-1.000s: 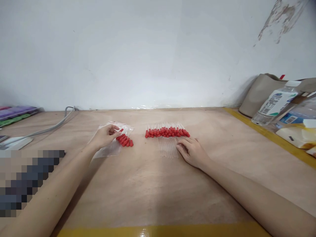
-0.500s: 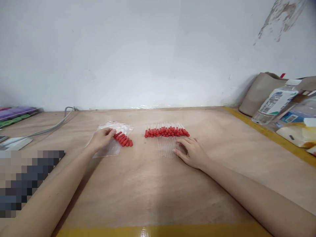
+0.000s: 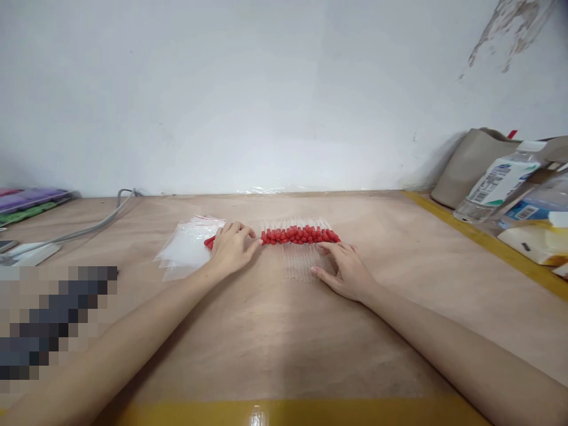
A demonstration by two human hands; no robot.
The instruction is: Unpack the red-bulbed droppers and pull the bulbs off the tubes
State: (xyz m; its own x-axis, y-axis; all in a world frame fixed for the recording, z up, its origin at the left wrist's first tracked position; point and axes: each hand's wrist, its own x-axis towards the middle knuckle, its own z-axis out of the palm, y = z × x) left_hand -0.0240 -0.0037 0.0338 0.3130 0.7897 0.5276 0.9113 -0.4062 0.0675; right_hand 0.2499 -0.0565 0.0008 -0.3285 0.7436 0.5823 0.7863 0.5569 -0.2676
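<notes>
Glass droppers with red rubber bulbs (image 3: 306, 235) lie side by side in a dense row, their bulbs meeting in the middle. Clear thin tubes (image 3: 299, 261) point toward me and away from me. At the row's left end is my left hand (image 3: 233, 248), open with fingers bent and thumb reaching the outermost bulb. Partly hidden behind that hand, more red bulbs (image 3: 208, 243) rest beside clear zip bags (image 3: 184, 245). My right hand (image 3: 344, 269) rests open at the row's right end, thumb and fingers apart near the tubes.
On the right stand a tilted water bottle (image 3: 497, 183), a grey-beige container (image 3: 459, 168) and a yellow-white packet (image 3: 530, 239). A grey cable (image 3: 104, 222) runs along the left, near purple and green packs (image 3: 33, 204). Yellow tape (image 3: 266, 411) lines the table's front edge.
My left hand has moved right, from the loose red bulbs by the bags to the left end of the dropper row. My right hand stays almost still.
</notes>
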